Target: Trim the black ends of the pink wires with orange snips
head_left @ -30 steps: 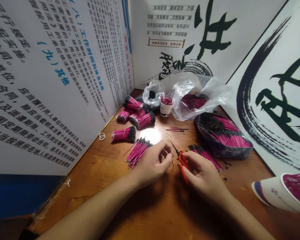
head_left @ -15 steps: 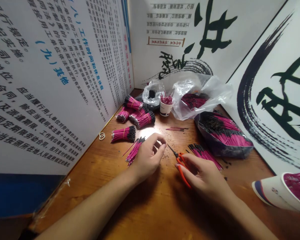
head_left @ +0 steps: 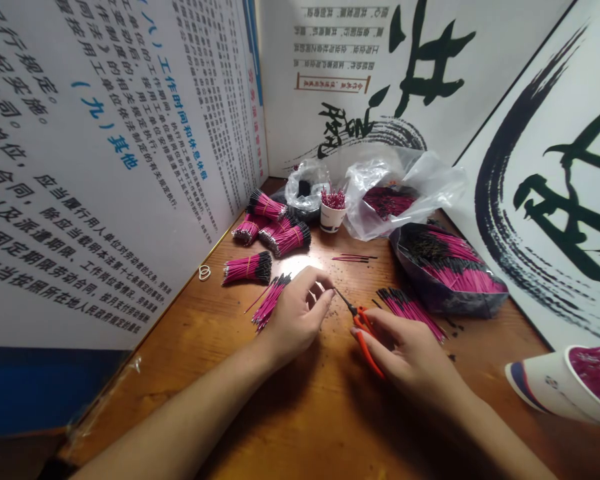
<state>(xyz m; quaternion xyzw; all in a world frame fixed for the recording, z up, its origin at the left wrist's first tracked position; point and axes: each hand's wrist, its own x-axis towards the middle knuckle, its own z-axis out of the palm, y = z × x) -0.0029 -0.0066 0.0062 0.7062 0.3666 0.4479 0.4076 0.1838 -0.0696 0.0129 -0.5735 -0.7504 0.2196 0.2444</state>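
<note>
My right hand (head_left: 405, 343) is closed on orange-handled scissors (head_left: 369, 339), whose dark tips point up and left toward my other hand. My left hand (head_left: 303, 310) has its thumb and fingertips pinched together near those tips; whatever it grips is too small to make out. Beside my left hand lies a loose bunch of pink wires with black ends (head_left: 270, 301). Another loose pile of pink and black wires (head_left: 410, 312) rests just beyond my right hand. Small dark bits are scattered on the wooden table (head_left: 300, 407) between the hands.
Banded wire bundles (head_left: 247, 268) lie at the left. Behind stand a paper cup of wires (head_left: 333, 212) and a clear plastic bag (head_left: 405, 193). A dark bag of wires (head_left: 447, 273) sits at right, with a larger cup (head_left: 555, 383) nearer. Printed panels (head_left: 180, 133) enclose the table.
</note>
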